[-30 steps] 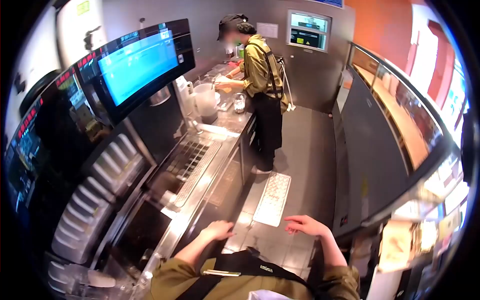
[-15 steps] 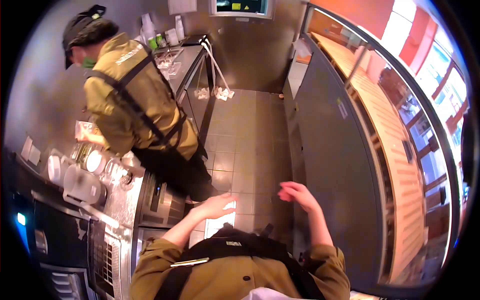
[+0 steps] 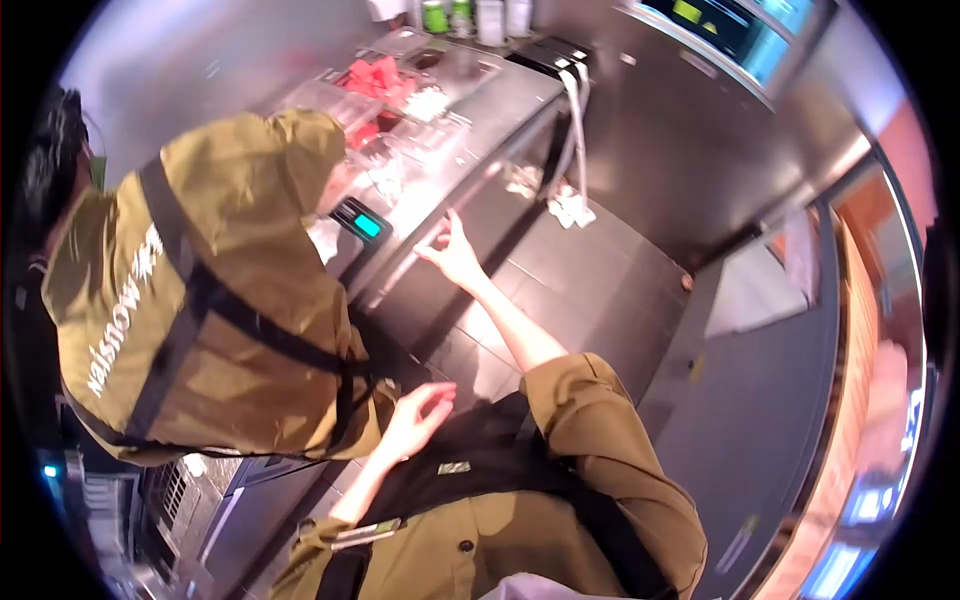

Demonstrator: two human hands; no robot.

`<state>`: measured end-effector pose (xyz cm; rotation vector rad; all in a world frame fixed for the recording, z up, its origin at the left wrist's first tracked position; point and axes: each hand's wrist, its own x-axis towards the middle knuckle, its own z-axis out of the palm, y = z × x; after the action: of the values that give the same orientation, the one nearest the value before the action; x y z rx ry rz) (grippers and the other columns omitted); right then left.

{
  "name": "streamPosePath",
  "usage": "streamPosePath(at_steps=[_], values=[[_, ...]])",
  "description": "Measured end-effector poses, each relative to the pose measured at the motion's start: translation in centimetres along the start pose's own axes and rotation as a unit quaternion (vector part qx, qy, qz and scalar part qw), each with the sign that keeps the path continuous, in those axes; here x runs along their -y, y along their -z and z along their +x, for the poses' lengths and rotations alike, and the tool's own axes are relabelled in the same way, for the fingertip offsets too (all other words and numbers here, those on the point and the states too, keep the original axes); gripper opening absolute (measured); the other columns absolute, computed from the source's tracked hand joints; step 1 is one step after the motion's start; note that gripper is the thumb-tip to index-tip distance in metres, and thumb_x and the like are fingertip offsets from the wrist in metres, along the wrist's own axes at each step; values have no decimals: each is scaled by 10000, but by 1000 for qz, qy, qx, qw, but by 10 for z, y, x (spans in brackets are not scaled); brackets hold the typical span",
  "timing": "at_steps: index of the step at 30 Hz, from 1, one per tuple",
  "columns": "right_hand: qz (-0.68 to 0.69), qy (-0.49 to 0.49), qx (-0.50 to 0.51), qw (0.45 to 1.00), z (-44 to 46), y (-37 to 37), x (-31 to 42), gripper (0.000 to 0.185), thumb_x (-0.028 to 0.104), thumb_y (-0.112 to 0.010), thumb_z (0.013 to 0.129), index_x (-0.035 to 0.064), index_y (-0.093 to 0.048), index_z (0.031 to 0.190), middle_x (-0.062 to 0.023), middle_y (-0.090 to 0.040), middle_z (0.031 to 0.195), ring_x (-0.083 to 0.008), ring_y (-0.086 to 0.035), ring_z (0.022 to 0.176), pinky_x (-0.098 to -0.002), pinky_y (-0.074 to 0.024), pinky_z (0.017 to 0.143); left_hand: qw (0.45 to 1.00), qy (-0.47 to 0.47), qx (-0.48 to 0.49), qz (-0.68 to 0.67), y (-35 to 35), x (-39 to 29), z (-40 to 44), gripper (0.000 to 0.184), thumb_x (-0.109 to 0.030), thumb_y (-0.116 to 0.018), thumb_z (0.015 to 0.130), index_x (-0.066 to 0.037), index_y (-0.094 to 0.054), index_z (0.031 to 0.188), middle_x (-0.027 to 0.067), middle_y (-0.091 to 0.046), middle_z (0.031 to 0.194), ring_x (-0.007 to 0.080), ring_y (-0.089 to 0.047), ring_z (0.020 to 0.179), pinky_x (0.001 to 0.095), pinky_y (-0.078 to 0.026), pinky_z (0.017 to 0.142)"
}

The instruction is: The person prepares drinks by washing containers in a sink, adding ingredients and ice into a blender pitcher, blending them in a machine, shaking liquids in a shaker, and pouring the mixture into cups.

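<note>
My right hand (image 3: pixel 455 252) reaches forward beside the front edge of the steel counter (image 3: pixel 520 112), its fingers apart and nothing visible in them. Whether its fingertips touch the edge, I cannot tell. A small black digital scale (image 3: pixel 360 222) with a lit blue-green display sits on the counter, up and to the left of that hand. Farther back lie clear plastic containers (image 3: pixel 392 172) and a tub with red contents (image 3: pixel 378 82). My left hand (image 3: pixel 418 418) hangs low in front of my black apron (image 3: pixel 470 450), holding nothing, fingers loosely bent and apart.
A co-worker in an olive shirt (image 3: pixel 250 270) with black straps stands close on my left, covering part of the counter. White cords (image 3: pixel 573 130) hang over the counter's far end. A grey cabinet wall (image 3: pixel 740 400) runs along my right, above the tiled floor (image 3: pixel 560 270).
My view has moved forward and turned towards the left counter. The co-worker is now much nearer. My right hand has swung from the right side out to the counter edge.
</note>
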<state>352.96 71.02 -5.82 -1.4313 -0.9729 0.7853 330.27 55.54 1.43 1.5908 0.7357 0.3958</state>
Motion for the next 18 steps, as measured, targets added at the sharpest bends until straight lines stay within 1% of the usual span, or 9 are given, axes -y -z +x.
streamPosePath(at_steps=[2,4,7,9,11,13,16,17,18], values=[[-78,101,73,989,91,-21,-39,1062,283,-754,598,-3,-51,1341,-234,-239,1324,-308,-326,1195,-371,-269,1001,995,3,-72,69,-2,-16,11,261,-96,-548,811,-4,-537,1055,111,-586,927,164,-575,860,263,-450,749],[-119,235,-6,965,141,-54,-53,999,237,-753,592,24,-124,1338,-207,-233,1331,-291,-346,1177,-395,-227,1019,980,39,-162,111,-11,-24,15,246,-87,-551,811,8,-540,1038,98,-592,915,154,-576,844,258,-452,736],[-232,214,-11,949,183,-82,-61,930,164,-719,606,35,-145,1325,-191,-273,1302,-275,-364,1158,-386,-262,996,927,153,-334,71,-36,-4,0,229,-74,-554,811,14,-544,1022,87,-606,893,146,-580,836,254,-452,739],[-283,199,20,938,189,-82,-66,887,116,-697,616,42,-158,1316,-180,-300,1284,-265,-376,1146,-380,-285,980,890,176,-419,-15,-60,4,-14,226,-79,-555,806,16,-556,1011,85,-604,865,132,-581,774,249,-460,695],[-308,209,43,927,182,-62,-59,848,67,-675,625,49,-172,1307,-169,-326,1265,-254,-388,1134,-374,-308,965,872,239,-428,-25,-74,1,-26,232,-88,-563,805,2,-560,1019,82,-618,847,129,-590,777,251,-466,710],[-315,254,49,913,162,-30,-40,812,18,-653,635,56,-186,1298,-158,-353,1246,-243,-399,1122,-368,-331,950,870,229,-436,-3,-80,-4,-33,239,-93,-567,803,3,-557,1021,90,-622,851,138,-597,790,260,-466,722],[-147,271,102,946,69,32,5,768,-55,-620,649,66,-207,1285,-141,-392,1218,-227,-417,1104,-359,-365,927,864,223,-452,-29,-79,-22,-49,262,-123,-562,808,1,-548,1038,109,-615,894,149,-596,826,271,-468,745],[80,114,161,977,20,40,18,734,64,-648,646,7,-268,1271,-127,-421,1205,-237,-405,1118,-361,-308,959,860,225,-456,-51,-77,-24,-60,266,-132,-560,810,-1,-548,1041,110,-612,903,151,-593,833,271,-468,747],[78,184,268,943,-18,51,24,812,122,-689,615,29,-237,1282,-118,-439,1169,-237,-427,1088,-363,-325,945,852,186,-485,-57,-80,-18,-74,270,-144,-559,812,0,-550,1040,107,-608,905,148,-589,834,271,-468,748]])
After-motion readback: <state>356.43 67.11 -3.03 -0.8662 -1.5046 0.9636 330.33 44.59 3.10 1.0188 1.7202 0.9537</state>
